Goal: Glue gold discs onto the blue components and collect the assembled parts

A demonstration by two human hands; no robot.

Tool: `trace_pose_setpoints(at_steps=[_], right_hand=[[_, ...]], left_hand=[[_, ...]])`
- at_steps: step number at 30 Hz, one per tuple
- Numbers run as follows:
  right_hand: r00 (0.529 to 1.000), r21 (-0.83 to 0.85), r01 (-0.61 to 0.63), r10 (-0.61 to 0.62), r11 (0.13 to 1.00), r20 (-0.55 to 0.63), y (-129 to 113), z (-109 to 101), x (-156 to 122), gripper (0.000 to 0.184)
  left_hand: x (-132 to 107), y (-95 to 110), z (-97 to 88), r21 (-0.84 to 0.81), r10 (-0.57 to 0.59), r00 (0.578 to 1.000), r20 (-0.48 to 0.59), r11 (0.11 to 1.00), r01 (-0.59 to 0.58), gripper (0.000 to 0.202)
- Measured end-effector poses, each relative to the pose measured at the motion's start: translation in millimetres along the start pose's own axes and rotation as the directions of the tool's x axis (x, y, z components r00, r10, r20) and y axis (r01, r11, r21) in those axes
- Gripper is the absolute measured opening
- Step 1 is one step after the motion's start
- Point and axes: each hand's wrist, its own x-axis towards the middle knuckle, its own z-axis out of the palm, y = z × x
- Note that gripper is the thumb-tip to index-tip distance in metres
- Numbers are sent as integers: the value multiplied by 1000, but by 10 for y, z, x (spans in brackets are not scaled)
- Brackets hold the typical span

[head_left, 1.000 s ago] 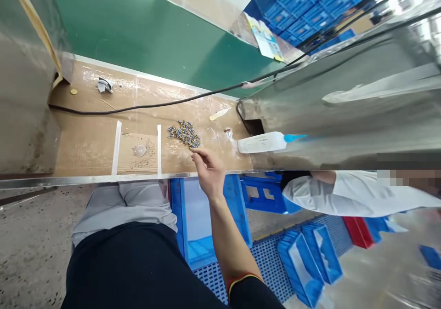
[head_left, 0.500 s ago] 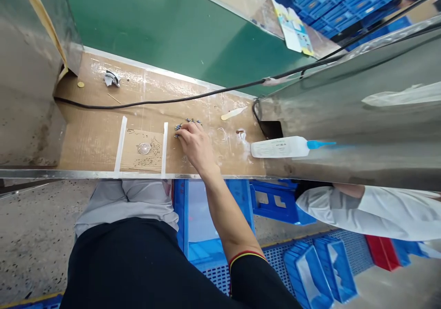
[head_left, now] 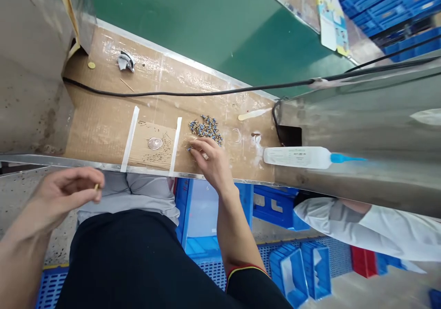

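A pile of small blue-and-brass metal parts (head_left: 207, 127) lies on the cardboard-covered bench. Just in front of it is my right hand (head_left: 214, 164), thumb and forefinger pinched at a small blue-tipped part (head_left: 189, 149). My left hand (head_left: 69, 191) hangs off the bench's front edge at the left, pinching a tiny brass-coloured piece (head_left: 97, 186) whose exact kind is too small to tell. Between two white tape strips is a cardboard patch (head_left: 143, 155) with a small clear round dish (head_left: 155, 143) and scattered dark specks.
A white bottle with a blue nozzle (head_left: 298, 157) lies at the right, beside a metal wall. A black cable (head_left: 189, 93) crosses the bench. Behind it are a wooden stick (head_left: 127, 85) and crumpled scrap (head_left: 126, 61). Blue crates (head_left: 288, 272) and a person's white-clothed leg (head_left: 365, 226) are below right.
My left hand has come into view at the left with a tiny brass-coloured piece. My right hand has drawn back toward the front edge, uncovering the pile. The camera view has shifted and tilted.
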Motion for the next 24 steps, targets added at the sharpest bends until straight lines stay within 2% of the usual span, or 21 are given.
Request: trace_pose_setpoints(at_steps=[2,4,7,10,15,18,21,24], right_hand=[[996,-37,-89,88,995,-20,-72,8,5,22],[986,-105,-163,158,981,-56,-141,43,21,24],[969,-160,-241,230,957,-87,-210,107,50,25],[956,-156,-290,279,944,-88,-242,137,79,18],[959,-42,-283,282,958,-29,-273,130,101,6],[965,64,-261,261,963,5,-267,117,75,11],[973,93,-231,230,969,19,-249,92,26,15],[980,98,-195,198,976,-29,-258,69,-29,15]], left_hand=[[190,-75,194,-83,-61,995,82,994,68,23],[330,-62,364,-101,-77,990,120,991,90,29],[447,16,527,-103,-54,992,113,993,65,29],[498,47,607,-129,-20,997,75,991,30,27],[514,0,750,-250,-29,998,51,967,41,28],[503,-47,847,-321,-31,999,10,947,32,30],[497,-104,899,-342,-26,999,-39,940,11,34],[499,-149,902,-347,-39,998,-54,938,18,38]])
